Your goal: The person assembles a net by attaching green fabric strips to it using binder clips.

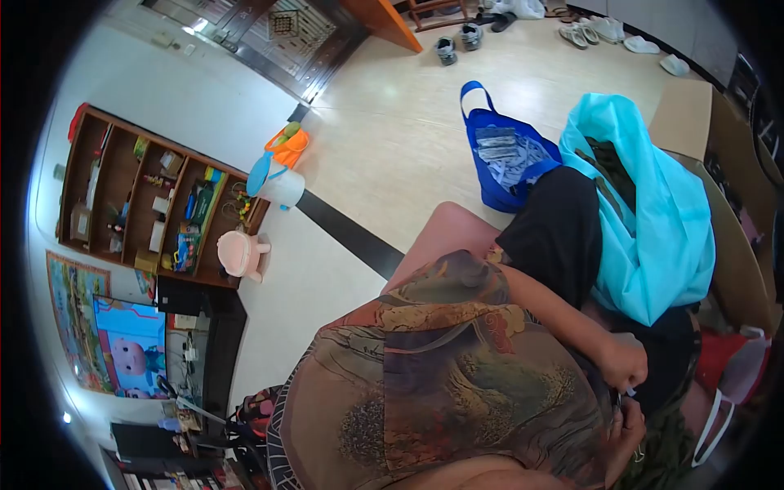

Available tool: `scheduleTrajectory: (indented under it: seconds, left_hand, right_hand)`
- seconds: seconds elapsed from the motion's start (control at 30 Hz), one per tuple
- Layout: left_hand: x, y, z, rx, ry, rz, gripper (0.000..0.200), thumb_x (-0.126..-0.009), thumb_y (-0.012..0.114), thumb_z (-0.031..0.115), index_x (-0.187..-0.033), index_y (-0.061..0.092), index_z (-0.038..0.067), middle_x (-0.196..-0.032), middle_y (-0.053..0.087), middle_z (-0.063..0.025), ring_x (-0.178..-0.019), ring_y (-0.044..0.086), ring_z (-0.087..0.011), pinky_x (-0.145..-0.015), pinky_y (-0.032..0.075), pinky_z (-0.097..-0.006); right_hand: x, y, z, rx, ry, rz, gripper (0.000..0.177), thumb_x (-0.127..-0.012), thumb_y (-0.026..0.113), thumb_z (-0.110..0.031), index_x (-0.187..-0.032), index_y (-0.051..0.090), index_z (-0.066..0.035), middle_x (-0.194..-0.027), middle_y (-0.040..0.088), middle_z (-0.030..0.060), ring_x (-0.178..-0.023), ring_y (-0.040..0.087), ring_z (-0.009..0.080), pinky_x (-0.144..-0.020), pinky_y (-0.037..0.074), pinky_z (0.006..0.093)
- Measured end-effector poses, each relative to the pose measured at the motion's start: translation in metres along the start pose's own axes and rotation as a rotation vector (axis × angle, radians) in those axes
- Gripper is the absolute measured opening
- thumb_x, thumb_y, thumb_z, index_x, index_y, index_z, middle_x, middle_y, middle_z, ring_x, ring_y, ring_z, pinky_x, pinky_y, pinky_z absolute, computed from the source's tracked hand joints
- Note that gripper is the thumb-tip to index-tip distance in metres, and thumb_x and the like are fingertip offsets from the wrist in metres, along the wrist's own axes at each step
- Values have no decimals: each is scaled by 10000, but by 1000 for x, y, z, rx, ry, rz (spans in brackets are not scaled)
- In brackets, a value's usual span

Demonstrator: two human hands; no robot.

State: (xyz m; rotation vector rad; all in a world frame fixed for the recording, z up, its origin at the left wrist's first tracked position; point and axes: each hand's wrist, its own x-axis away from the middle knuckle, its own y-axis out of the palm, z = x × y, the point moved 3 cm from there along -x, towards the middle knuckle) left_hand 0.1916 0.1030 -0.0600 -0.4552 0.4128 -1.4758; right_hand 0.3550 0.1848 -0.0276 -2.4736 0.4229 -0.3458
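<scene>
My left hand (625, 361) is closed, with a small pale bit showing at its fingertips. Just below it in the view, my right hand (627, 429) has its fingers pressed together around something small and partly shiny, too small to name. The hands almost touch. Dark green patterned cloth (665, 449) lies beside and under my right hand. Black cloth (559, 233) covers the area above my left forearm. A turquoise bag (653, 237) stands open close to my left hand, with dark green material inside.
A blue bag (510, 167) holds pale strips. An open cardboard box (682, 122) stands beyond the turquoise bag. At the right are a red item (719, 355) and a white strap (714, 429). A pink stool (241, 255), white bucket (284, 188) and shelf (122, 192) stand farther left.
</scene>
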Motion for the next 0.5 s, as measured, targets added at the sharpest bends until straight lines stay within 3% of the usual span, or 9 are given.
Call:
scheduleTrajectory:
  seconds: [0.03, 0.13, 0.27, 0.37, 0.47, 0.5]
  left_hand:
    - [0, 0, 3, -25, 1, 1, 124, -710, 705, 236, -779, 694, 134, -768, 685, -58, -753, 664, -298, -653, 481, -412]
    - [-2, 6, -3, 75, -24, 75, 126, -719, 699, 243, -773, 682, 130, -768, 683, -47, -778, 657, -281, -659, 467, -433]
    - [-5, 12, -14, 191, 7, 172, 139, -707, 701, 257, -725, 670, 123, -747, 671, -44, -798, 647, -267, -644, 455, -442]
    - [1, -20, 21, -297, 162, 194, 177, -666, 711, 283, -648, 640, 123, -742, 666, -32, -835, 637, -283, -642, 440, -444]
    - [-5, -12, 17, -400, 331, 401, 161, -607, 713, 326, -589, 683, 168, -730, 683, 2, -825, 631, -286, -609, 394, -440]
    - [-5, -13, 18, -426, 312, 301, 164, -599, 706, 329, -622, 702, 167, -724, 684, 1, -889, 623, -308, -612, 408, -457]
  right_hand:
    - [-6, 2, -8, -239, 108, -71, 42, -887, 543, 18, -896, 584, 19, -746, 539, 37, -703, 463, 113, -645, 398, 272]
    - [-21, -3, -12, -196, 120, -134, 72, -921, 531, -4, -924, 593, 32, -795, 558, 10, -748, 467, 68, -665, 405, 238]
    - [-25, 17, -7, -436, 70, -14, 104, -944, 547, -46, -938, 605, 40, -852, 588, -2, -787, 526, 69, -711, 435, 228]
    - [-25, 17, 16, -501, 202, 20, 109, -952, 558, -61, -958, 613, 33, -861, 599, 7, -787, 542, 77, -728, 457, 233]
    - [-23, 18, 32, -710, 162, 5, 123, -992, 530, -121, -987, 626, -43, -878, 652, 130, -799, 611, 329, -745, 516, 367]
    - [-23, 18, 39, -747, 183, -32, 137, -1003, 523, -160, -1031, 623, -70, -901, 660, 123, -832, 621, 346, -832, 526, 398]
